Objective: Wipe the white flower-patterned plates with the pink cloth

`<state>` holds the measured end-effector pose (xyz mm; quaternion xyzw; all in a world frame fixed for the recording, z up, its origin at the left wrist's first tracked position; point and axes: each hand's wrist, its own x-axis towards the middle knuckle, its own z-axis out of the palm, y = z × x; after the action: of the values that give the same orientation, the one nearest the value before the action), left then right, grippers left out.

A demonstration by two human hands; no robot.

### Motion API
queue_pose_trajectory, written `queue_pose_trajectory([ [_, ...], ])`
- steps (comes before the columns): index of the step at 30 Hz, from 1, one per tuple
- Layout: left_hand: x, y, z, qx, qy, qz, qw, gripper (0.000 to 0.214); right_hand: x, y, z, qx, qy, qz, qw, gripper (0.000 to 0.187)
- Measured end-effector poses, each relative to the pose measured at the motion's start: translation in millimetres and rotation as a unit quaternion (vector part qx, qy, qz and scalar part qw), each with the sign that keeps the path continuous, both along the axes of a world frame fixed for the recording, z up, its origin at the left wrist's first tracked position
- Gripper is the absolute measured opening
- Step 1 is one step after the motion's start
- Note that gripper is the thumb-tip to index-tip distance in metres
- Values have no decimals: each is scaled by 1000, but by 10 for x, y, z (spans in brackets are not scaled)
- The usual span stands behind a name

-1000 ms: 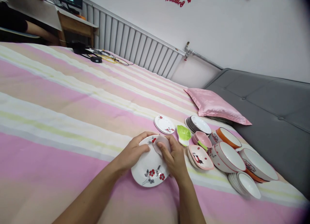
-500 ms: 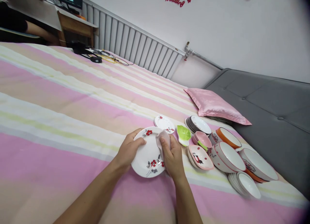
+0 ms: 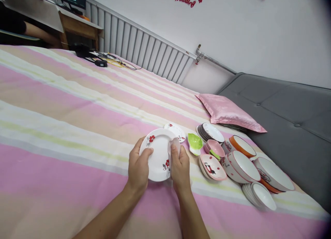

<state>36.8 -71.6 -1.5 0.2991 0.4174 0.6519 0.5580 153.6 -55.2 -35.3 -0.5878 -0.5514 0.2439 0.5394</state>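
Observation:
A white plate point(image 3: 158, 159) with red flowers and grey leaves is held up over the bed, its face tilted toward me. My left hand point(image 3: 139, 165) is closed on its left rim, thumb on top. At the right rim my right hand point(image 3: 180, 166) pinches a thin, pale pinkish cloth or tissue point(image 3: 174, 142) folded over the plate's edge. The fingers behind the plate are hidden. Just beyond it lie matching small flowered plates point(image 3: 174, 131), partly covered by the held one. A green leaf-shaped dish point(image 3: 194, 143) sits to the right of them.
On the striped bedsheet point(image 3: 77, 128) to the right stand stacked plates point(image 3: 210, 132), pink bowls point(image 3: 216, 148), a cat-print bowl point(image 3: 213, 167), large bowls point(image 3: 241, 166) and small white bowls point(image 3: 262, 197). A pink pillow point(image 3: 230, 111) leans near the grey headboard point(image 3: 284, 104). Cables point(image 3: 116, 60) lie far left; a person's leg point(image 3: 38, 32) shows beyond.
The plate has turned a little counterclockwise and moved slightly up and left. My left hand has turned more upright on its rim. The right hand keeps the cloth at the right edge.

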Motion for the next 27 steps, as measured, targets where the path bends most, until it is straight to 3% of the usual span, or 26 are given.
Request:
queue_pose_trajectory([
  [6,43,-62,25,30,37,33,998,33,-29,-9,20,0,53,25,998,31],
  [8,14,-53,68,35,43,-13,998,38,-11,-5,86,5,77,39,996,32],
  [12,-123,8,129,11,17,-207,978,37,113,-8,246,-5,103,77,992,31],
  [14,-213,45,140,-14,28,-265,964,31,200,-21,302,-11,85,102,991,28],
  [20,-399,94,182,-67,99,-364,924,31,318,-83,333,-71,28,231,970,21],
  [27,-435,49,184,-96,154,-427,886,27,288,-107,345,-98,-50,285,952,24],
])
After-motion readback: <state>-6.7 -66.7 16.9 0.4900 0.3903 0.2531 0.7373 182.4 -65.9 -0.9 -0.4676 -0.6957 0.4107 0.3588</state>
